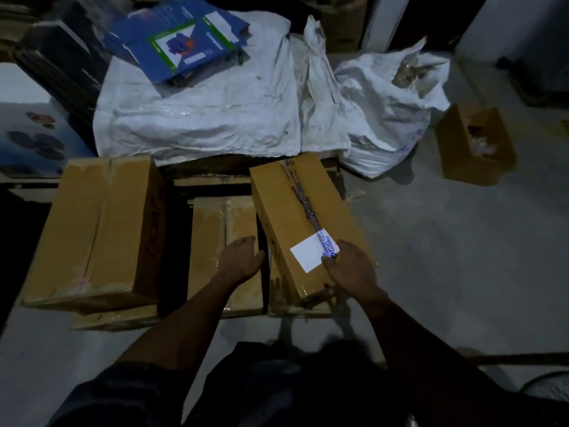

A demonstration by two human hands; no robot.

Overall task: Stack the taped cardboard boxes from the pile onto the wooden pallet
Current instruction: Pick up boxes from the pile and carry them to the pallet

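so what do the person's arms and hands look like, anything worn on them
Both hands, the left hand and the right hand, are bare: no gloves, rings or watch visible. The forearms are bare too; dark short sleeves show near the upper arms. The dim light hides finer detail.

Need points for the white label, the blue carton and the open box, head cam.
white label (308,252): head view, middle of the sticker on the tilted box.
blue carton (181,41): head view, centre of its printed top face.
open box (475,152): head view, its near side wall.
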